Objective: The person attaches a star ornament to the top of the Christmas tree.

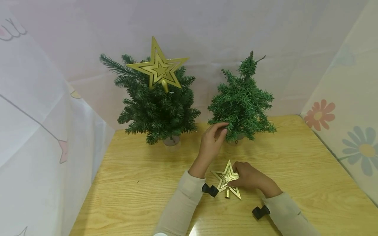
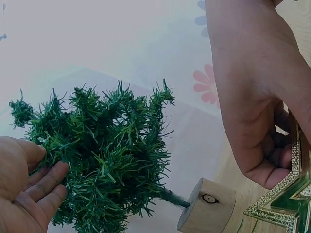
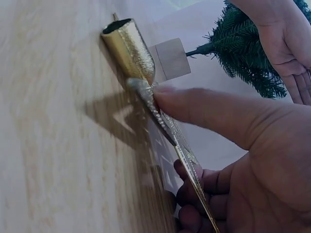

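My right hand (image 1: 249,175) pinches a gold star tree topper (image 1: 222,176) between thumb and fingers, just above the table. Its short tube-shaped socket (image 3: 127,51) points toward me. My left hand (image 1: 211,141) is at the lower left side of the smaller artificial Christmas tree (image 1: 242,101), fingers loosely bent. In the left wrist view its fingertips are at the green branches (image 2: 107,150); whether they touch cannot be made out. That tree stands on a round wooden base (image 2: 206,206).
At the left stands a fuller artificial Christmas tree (image 1: 159,111) with a larger gold star (image 1: 160,68) at its top. Both trees stand on a wood-grain table (image 1: 133,196). Behind it hangs a pale cloth backdrop (image 1: 206,29), with printed flowers at the right.
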{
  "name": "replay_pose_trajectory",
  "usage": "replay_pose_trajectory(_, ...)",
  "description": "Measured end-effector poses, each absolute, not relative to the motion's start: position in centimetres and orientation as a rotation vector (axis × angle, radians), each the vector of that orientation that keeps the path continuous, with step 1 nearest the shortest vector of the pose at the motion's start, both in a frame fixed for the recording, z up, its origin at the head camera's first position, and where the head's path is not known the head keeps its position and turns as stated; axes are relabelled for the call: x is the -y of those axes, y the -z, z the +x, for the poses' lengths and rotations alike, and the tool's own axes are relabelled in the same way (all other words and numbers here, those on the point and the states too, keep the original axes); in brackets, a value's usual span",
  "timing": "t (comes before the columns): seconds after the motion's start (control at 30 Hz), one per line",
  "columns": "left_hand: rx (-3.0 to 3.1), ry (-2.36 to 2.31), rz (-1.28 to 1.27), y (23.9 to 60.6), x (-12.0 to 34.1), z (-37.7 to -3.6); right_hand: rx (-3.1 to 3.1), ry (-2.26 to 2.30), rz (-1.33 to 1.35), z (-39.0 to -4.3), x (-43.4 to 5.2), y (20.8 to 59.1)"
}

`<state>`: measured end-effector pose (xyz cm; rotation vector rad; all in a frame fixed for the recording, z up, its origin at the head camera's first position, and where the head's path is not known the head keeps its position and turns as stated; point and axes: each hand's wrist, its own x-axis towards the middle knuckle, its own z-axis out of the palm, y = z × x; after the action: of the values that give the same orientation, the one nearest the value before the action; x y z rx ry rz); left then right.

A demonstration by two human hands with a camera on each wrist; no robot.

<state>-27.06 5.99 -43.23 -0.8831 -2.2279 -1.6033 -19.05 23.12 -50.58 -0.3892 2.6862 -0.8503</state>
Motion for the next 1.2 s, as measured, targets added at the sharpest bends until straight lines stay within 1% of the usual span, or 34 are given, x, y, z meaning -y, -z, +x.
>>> replay_pose_trajectory(0.1, 2.231, 1.596, -0.875, 43.2, -6.0, -27.1, -2.699, 0.84, -0.387, -19.2, -23.2, 50.8)
replay_pose_trajectory(0.33, 2.222, 1.59, -0.884, 43.1, -6.0, -27.2, -2.608, 1.049, -0.352, -19.4, -23.8, 51.2)
replay_pose_trajectory(0.57, 2.247, 1.548, -0.864, 43.2, -6.1, -27.3, -2.553, 1.158, -0.381, -19.8, -24.4, 51.8)
replay_pose_trajectory(0.8, 2.241, 1.574, -0.846, 43.3, -6.0, -27.3, -2.449, 1.251, -0.438, -19.7, -24.4, 51.5)
replay_pose_trajectory(1.03, 2.255, 1.558, -0.841, 43.3, -5.9, -27.2, -2.247, 1.43, -0.402, -19.9, -24.3, 51.2)
replay_pose_trajectory(1.2, 2.26, 1.554, -0.835, 43.3, -5.9, -27.3, -2.19, 1.481, -0.444, -20.0, -24.4, 50.9)
